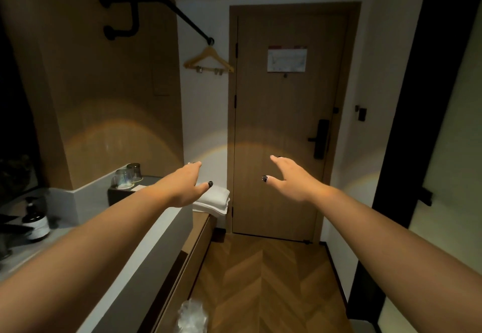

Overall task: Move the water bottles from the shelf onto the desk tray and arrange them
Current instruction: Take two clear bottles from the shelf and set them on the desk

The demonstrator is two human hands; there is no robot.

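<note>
I see no water bottle that I can name with confidence from here; the nearest candidate is a crinkled clear-plastic bundle low at the bottom edge, sitting on the wooden ledge that runs beside the floor, and it may be shrink-wrapped bottles, though I cannot tell. No desk tray shows as such either; the only tray-like thing is the dark block under two upturned glasses on the grey tabletop at my left. My left hand is stretched out ahead with fingers straight and its grip empty, hanging over the far end of the tabletop, just in front of a stack of folded white towels. My right hand is likewise extended, grip wide and holding nothing, out in the open corridor in front of the wooden door. A pump bottle stands on the tabletop at far left, and a wooden hanger hangs from a black rail above. I judge the task is at its very beginning: nothing is fetched, and I am in the search stage. The next move calls for turning my view to find the shelf and confirm the bottles, then bringing an empty grip down around one bottle's body.
</note>
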